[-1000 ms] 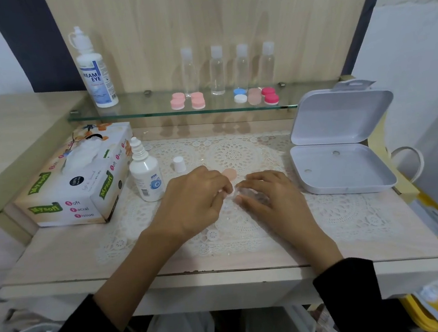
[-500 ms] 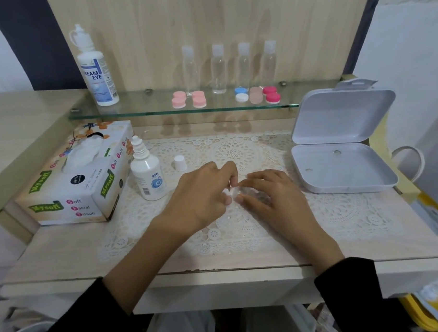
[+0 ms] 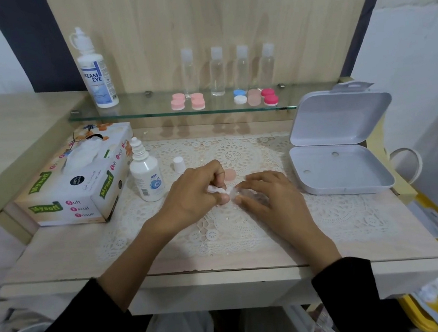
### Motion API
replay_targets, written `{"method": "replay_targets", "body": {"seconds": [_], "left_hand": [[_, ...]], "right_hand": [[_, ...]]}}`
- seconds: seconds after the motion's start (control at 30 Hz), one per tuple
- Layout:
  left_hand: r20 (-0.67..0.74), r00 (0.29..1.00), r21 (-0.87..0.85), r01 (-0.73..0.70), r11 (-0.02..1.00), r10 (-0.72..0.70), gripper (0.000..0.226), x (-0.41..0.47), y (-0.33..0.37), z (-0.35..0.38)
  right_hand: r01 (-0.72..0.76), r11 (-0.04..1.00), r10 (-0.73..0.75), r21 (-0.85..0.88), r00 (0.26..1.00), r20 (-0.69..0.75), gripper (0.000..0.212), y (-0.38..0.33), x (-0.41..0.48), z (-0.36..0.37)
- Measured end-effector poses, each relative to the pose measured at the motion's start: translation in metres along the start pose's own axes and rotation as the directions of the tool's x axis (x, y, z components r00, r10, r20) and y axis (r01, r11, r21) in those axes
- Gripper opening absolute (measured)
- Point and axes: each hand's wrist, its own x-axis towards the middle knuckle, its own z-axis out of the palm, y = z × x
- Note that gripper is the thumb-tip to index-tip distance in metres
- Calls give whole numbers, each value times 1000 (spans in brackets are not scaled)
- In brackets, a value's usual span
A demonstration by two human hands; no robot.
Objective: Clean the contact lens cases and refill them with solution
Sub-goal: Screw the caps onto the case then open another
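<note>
On the lace mat (image 3: 246, 225), my left hand (image 3: 194, 196) pinches a small wad of white tissue (image 3: 216, 189) and holds it against a clear contact lens case (image 3: 238, 191). My right hand (image 3: 267, 193) holds that case down on the mat with curled fingers; most of the case is hidden under them. A peach lens-case cap (image 3: 230, 175) lies just behind my fingers. The small solution bottle (image 3: 147, 178) stands uncapped to the left, its white cap (image 3: 179, 164) beside it.
A tissue box (image 3: 77, 182) sits at the left. An open white hinged box (image 3: 339, 152) is at the right. The glass shelf (image 3: 130, 113) carries a large solution bottle (image 3: 95, 70), several clear bottles (image 3: 216, 70) and coloured lens cases (image 3: 255, 97).
My left hand has turned slightly, so the white tissue and the peach cap behind it now show more. My right hand has stayed on the case.
</note>
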Motion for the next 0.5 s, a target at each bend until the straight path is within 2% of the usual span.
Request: {"method": "replay_targets", "body": {"seconds": [0.23,0.33,0.4,0.5], "left_hand": [[-8,997,-226,78,971,-82,27,1,-7,1],[-67,988,-335,106,936,-136,21,1,-9,1],[-101,987,-323,84,943,-123,14,0,-10,0],[-69,996,-241,34,970,-52,12,2,-7,-3]], "right_hand": [[4,1000,-4,13,1000,-23,39,1,-1,0],[6,1000,-5,23,1000,-25,39,1,0,1],[9,1000,-8,20,1000,-21,39,1,0,0],[9,1000,-9,15,1000,-16,39,1,-1,0]]}}
